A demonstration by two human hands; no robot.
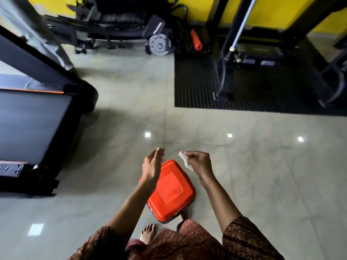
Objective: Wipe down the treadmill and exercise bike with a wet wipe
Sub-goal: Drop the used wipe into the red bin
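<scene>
Head view, contents by size:

- Floor (244, 175): pale glossy tiles with small square light reflections; it carries everything listed.
- Treadmill (35, 117): left edge of the frame, with a dark belt, black side rails and an orange stripe across its deck. It is well apart from both hands.
- Ribbed black mat (197, 85): upper right, laid flat on the tiles.
- Black steel frame (224, 72): stands on the mat, with a silver bar slanting up beside it.
- Dark machine with a grey disc wheel (159, 46): far end, against the yellow wall. Blurred, so the type cannot be told.
- Red square tub (172, 192): on the floor below the hands, just ahead of a bare foot (148, 233).
- Patterned maroon garment (187, 244): bottom edge, with sleeves to the elbow.
- Left hand (152, 164): held out above the tub, fingers straight and together, holding nothing.
- Right hand (199, 162): level with the left, fingers curled, pinching the wipe at the fingertips.
- Wet wipe (183, 157): white and crumpled, in the right hand, in the air above the tub's far corner and touching no machine.
</scene>
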